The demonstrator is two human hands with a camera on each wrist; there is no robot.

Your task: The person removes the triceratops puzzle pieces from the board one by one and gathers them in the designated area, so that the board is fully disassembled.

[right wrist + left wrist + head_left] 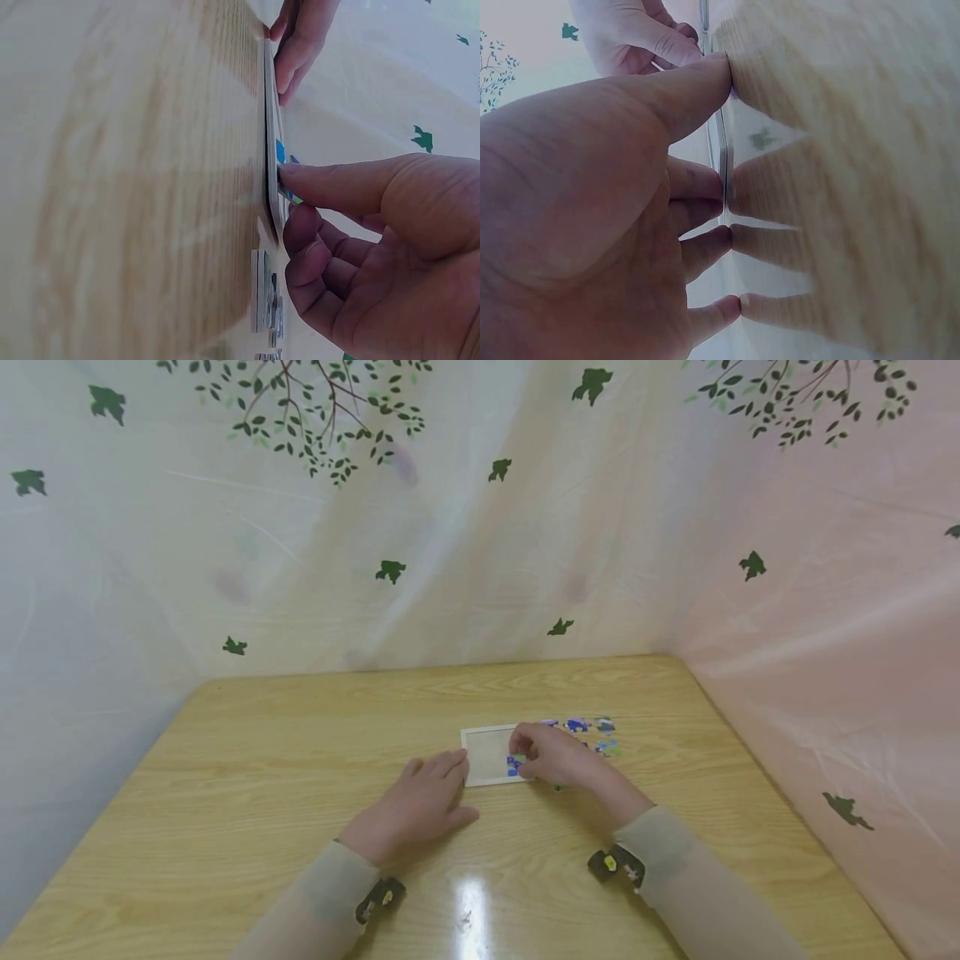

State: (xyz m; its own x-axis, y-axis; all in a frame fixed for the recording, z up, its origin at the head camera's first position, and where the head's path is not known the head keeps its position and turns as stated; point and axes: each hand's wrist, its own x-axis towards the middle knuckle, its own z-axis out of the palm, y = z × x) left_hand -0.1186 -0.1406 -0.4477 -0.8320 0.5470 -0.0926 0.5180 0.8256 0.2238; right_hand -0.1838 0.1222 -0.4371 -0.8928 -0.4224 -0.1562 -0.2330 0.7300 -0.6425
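Note:
A shallow pale puzzle tray (486, 757) lies on the wooden table. My left hand (420, 802) rests palm down at its left edge, fingers fairly straight, fingertips on the rim and the thumb spread out on the table side. Over the tray's right part, my right hand (553, 755) pinches a puzzle piece (288, 194) between thumb and fingers, low over the tray. Blue pieces (513, 768) show in the tray beside the right fingertips. The right hand hides the tray's right end.
Loose jigsaw pieces (577, 725) lie right of the tray, partly behind the right hand; in the right wrist view some stand in small stacks (261, 291). The wooden table (285, 760) extends back to a leaf-printed curtain (450, 527).

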